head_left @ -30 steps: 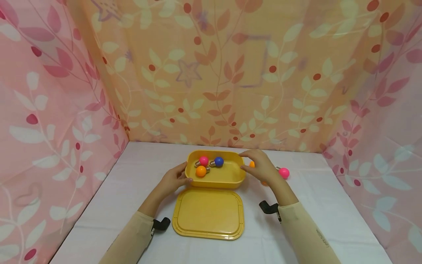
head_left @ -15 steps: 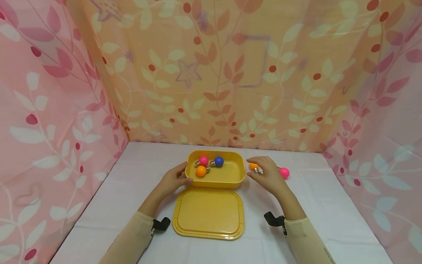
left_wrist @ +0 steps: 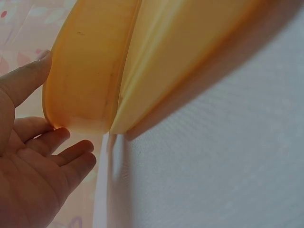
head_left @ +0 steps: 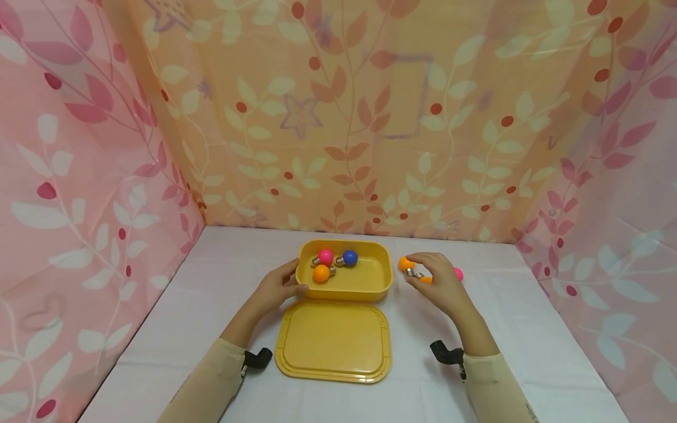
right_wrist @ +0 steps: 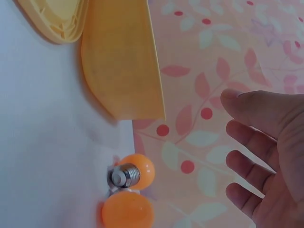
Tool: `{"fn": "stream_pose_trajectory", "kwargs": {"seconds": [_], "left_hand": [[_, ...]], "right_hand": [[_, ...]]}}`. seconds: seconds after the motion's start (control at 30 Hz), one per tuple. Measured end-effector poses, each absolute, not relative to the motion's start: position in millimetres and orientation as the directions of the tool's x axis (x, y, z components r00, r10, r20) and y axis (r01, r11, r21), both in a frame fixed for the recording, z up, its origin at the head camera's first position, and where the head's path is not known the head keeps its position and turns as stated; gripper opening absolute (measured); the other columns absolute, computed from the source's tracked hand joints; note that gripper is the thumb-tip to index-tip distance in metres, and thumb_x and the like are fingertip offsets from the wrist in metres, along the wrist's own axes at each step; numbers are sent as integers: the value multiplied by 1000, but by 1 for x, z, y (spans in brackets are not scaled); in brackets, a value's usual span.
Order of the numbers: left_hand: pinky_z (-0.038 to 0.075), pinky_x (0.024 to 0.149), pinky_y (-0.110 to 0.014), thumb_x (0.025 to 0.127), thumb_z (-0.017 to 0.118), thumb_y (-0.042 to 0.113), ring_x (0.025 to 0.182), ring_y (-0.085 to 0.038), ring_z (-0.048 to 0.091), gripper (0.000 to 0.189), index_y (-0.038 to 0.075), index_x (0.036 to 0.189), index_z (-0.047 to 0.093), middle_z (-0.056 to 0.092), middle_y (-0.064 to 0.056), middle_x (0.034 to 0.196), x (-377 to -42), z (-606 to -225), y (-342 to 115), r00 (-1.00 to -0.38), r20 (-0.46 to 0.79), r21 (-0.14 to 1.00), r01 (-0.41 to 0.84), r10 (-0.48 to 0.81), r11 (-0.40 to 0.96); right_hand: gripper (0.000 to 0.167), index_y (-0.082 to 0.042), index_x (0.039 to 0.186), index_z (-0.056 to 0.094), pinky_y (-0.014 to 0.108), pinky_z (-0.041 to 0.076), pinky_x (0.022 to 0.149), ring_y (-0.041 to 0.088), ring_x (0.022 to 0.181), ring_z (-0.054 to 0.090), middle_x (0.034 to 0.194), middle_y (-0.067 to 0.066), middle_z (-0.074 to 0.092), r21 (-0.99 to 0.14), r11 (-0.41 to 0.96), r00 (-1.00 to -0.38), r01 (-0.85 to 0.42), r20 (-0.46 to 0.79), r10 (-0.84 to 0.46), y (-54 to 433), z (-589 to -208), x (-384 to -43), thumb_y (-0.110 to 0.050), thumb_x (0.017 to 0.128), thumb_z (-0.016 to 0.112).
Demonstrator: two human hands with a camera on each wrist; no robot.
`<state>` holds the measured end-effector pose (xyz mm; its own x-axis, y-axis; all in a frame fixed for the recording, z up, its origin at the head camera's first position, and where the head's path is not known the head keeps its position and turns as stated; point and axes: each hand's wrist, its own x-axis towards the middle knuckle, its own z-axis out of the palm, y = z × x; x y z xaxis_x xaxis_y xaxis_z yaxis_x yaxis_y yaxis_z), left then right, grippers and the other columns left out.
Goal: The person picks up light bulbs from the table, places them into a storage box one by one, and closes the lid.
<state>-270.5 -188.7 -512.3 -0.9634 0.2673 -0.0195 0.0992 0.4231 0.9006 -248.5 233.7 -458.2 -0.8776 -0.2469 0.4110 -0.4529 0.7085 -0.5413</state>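
Observation:
The left hand [head_left: 273, 291] holds the left end of a yellow plastic box [head_left: 344, 294], its thumb at the near corner and fingers towards the back. Inside the box lie a pink bulb [head_left: 325, 257], a blue bulb [head_left: 350, 258] and an orange bulb [head_left: 321, 273], all with metal screw bases. To the right of the box, the right hand [head_left: 443, 284] hovers over more bulbs with thumb and fingers apart, holding nothing. Below it are an orange bulb [head_left: 406, 264] and a second orange bulb [right_wrist: 127, 210]. A pink bulb [head_left: 458, 274] is partly hidden behind that hand.
A yellow lid [head_left: 333, 342] lies flat in front of the box on a white-covered table [head_left: 412, 393]. Leaf-patterned cloth [head_left: 349, 147] hangs at the back and along both sides. A black wrist camera mount [head_left: 446, 353] sits below the right hand.
The right hand has left the box's right end and moved rightwards over the loose bulbs, uncovering more of the orange ones. The left hand stays on the box.

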Motion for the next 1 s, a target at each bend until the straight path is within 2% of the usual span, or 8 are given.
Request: {"fn": "stream_pose_trajectory", "kwargs": {"seconds": [0.23, 0.43, 0.67, 1.0], "left_hand": [[31, 123, -49, 90, 81, 27, 152, -30, 33, 87, 17, 162, 32, 35, -3, 165, -271, -513, -189, -967, -24, 903, 88, 253, 421], [31, 123, -50, 91, 80, 26, 153, -30, 32, 87, 16, 162, 32, 34, -4, 166, -271, -514, -190, -966, -19, 901, 96, 259, 422], [32, 122, -50, 90, 81, 27, 153, -31, 32, 88, 15, 162, 31, 33, -5, 166, -271, -515, -190, -964, -22, 895, 99, 263, 435], [31, 123, -50, 90, 80, 27, 153, -31, 33, 87, 16, 162, 32, 35, -4, 166, -271, -514, -190, -966, -23, 902, 90, 256, 421]], "right_hand": [[51, -14, 132, 67, 60, 42, 108, 32, 130, 49, 136, 9, 66, -543, 737, -896, -403, 399, -196, 250, -462, -253, -21, 84, 86], [55, -14, 137, 64, 60, 48, 107, 33, 134, 46, 141, 9, 61, -573, 770, -950, -280, 280, -138, 263, -471, -258, -35, 89, 81], [52, -11, 137, 64, 63, 44, 107, 39, 129, 51, 142, 14, 60, -605, 763, -968, -228, 226, -111, 273, -485, -262, -25, 89, 81], [52, -11, 138, 64, 64, 44, 107, 39, 126, 54, 138, 15, 63, -608, 773, -980, -182, 174, -94, 281, -500, -268, -23, 89, 80]]}}
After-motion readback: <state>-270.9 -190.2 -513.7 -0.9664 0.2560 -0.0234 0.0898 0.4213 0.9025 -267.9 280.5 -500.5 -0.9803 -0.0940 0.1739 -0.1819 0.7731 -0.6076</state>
